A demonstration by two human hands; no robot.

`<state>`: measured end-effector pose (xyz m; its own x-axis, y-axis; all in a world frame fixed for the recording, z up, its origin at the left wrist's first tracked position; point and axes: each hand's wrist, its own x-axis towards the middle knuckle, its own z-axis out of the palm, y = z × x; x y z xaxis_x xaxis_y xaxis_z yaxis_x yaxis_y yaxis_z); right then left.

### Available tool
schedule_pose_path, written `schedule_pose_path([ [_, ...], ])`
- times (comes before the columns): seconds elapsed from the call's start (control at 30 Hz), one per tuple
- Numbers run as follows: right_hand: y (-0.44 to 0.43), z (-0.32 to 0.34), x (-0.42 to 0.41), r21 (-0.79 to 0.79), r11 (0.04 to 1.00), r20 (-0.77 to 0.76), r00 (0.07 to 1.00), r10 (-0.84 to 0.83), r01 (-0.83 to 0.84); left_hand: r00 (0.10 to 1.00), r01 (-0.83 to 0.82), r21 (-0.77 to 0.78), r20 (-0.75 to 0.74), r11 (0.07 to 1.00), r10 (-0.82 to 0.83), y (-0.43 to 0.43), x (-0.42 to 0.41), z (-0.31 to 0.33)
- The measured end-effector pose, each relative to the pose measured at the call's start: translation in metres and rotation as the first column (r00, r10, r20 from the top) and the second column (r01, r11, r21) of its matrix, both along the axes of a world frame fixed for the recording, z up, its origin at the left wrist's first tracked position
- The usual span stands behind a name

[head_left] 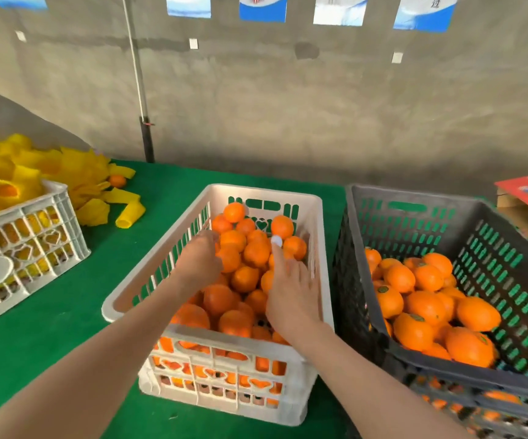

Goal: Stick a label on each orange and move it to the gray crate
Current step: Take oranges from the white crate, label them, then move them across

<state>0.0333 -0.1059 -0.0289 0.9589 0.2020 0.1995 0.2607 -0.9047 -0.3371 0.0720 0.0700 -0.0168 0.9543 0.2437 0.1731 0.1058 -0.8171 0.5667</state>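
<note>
Label (pixel 276 240) sits on the right hand's (pixel 291 296) straight index fingertip, other fingers loosely spread, above the oranges (pixel 250 251) in the white crate (pixel 265 193). Left hand (pixel 200 258) is on the pile, fingers bent down; can't tell if they grip one. I'd steady one orange, press the label flat on smooth peel, then move it to the gray crate (pixel 414 194).

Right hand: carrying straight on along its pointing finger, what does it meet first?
Probably the orange just beyond the label on the right hand's fingertip, then the white crate's far wall; depth is unclear.
</note>
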Motion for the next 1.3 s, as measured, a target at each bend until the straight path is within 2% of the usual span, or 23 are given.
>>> schedule_pose_path([
  [0.07,-0.001,-0.008,0.003,-0.002,1.0,-0.06,0.998,-0.021,0.021,0.987,0.073,0.148,-0.152,0.986,-0.05,0.001,0.032,-0.008],
  [0.13,-0.003,-0.011,0.007,0.0,0.999,-0.056,0.998,-0.036,0.036,0.965,0.139,0.242,-0.252,0.96,-0.076,-0.003,0.058,-0.019],
  [0.27,-0.003,-0.015,0.012,0.054,0.998,-0.042,0.999,-0.032,0.034,0.901,0.113,0.412,-0.426,0.904,0.081,0.002,0.098,-0.054],
  [0.33,-0.003,-0.016,0.013,0.065,0.997,-0.04,0.999,-0.026,0.029,0.896,0.097,0.445,-0.428,0.89,0.117,0.009,0.109,-0.068],
  [0.47,-0.003,-0.016,0.014,0.098,0.995,0.014,1.0,-0.004,0.002,0.925,0.026,0.393,-0.359,0.919,0.127,0.01,0.108,-0.069],
  [0.53,-0.003,-0.015,0.012,0.149,0.989,0.063,0.998,0.011,-0.021,0.953,0.023,0.298,-0.295,0.954,0.069,0.004,0.099,-0.057],
  [0.57,-0.003,-0.015,0.011,0.185,0.982,0.096,0.995,0.02,-0.038,0.967,0.022,0.183,-0.252,0.983,0.025,0.001,0.092,-0.048],
  [0.63,-0.004,-0.011,0.008,0.272,0.959,0.184,0.983,0.027,-0.077,0.982,0.021,-0.201,-0.179,0.979,-0.058,-0.004,0.075,-0.026],
  [0.67,-0.005,-0.008,0.006,0.325,0.94,0.23,0.973,0.027,-0.103,0.98,0.025,-0.467,-0.165,0.884,-0.115,-0.006,0.064,-0.014],
  [0.7,-0.006,-0.004,0.003,0.389,0.912,0.266,0.964,0.025,-0.132,0.972,0.043,-0.707,-0.135,0.706,-0.195,-0.01,0.051,-0.003],
  [0.73,-0.006,0.002,-0.001,0.46,0.874,0.29,0.957,0.019,-0.157,0.96,0.074,-0.848,-0.082,0.524,-0.268,-0.014,0.037,0.007],
  [0.77,-0.008,0.008,-0.007,0.528,0.83,0.305,0.952,0.008,-0.176,0.946,0.108,-0.914,-0.026,0.392,-0.323,-0.019,0.022,0.013],
  [0.83,-0.012,0.022,-0.021,0.639,0.743,0.324,0.946,-0.024,-0.2,0.916,0.16,-0.962,0.061,0.223,-0.397,-0.03,-0.008,0.023],
  [0.93,-0.031,0.042,-0.045,0.749,0.632,0.275,0.961,-0.025,-0.198,0.884,0.143,-0.99,0.125,0.005,-0.451,-0.048,-0.045,0.033],
  [1.0,-0.051,0.054,-0.06,0.786,0.593,0.201,0.979,0.022,-0.175,0.88,0.108,-0.992,0.129,-0.072,-0.456,-0.063,-0.066,0.041],
  [1.13,-0.092,0.073,-0.088,0.782,0.604,0.073,0.985,0.156,-0.154,0.879,0.06,-0.997,0.073,-0.043,-0.471,-0.099,-0.099,0.053],
  [1.3,-0.126,0.084,-0.113,0.65,0.732,0.05,0.973,0.226,-0.203,0.88,0.101,-0.993,0.061,0.062,-0.471,-0.139,-0.124,0.055],
])
